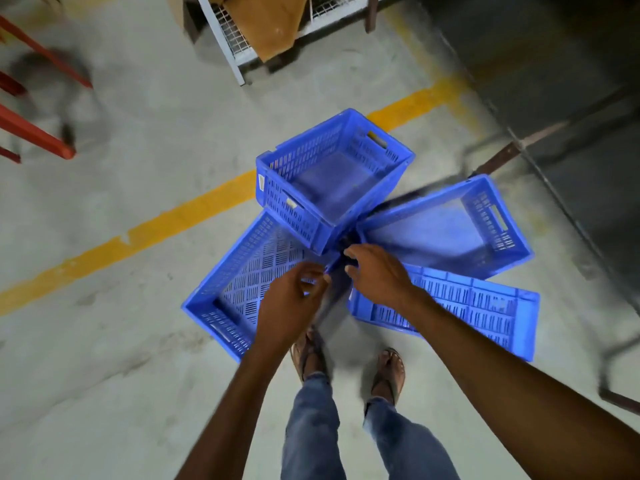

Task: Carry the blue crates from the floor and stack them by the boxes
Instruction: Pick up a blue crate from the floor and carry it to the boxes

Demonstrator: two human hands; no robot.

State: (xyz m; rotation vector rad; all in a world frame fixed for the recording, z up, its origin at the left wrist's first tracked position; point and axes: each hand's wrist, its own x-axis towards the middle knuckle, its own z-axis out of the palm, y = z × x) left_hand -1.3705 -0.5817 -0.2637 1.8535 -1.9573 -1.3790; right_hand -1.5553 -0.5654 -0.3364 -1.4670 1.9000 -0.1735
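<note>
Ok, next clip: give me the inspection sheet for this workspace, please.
Surface: grey concrete floor crossed by a yellow line.
Job's things: four blue crates, empty, fanned out with corners meeting at the hands.
Clutter: nothing seen on the floor nearby.
Grippers: left hand and right hand both reach the meeting corners; motion blur hides whether the fingers have closed.
Cables: nothing seen.
Surroundings: white wire rack with cardboard, red frame, dark wall.
</note>
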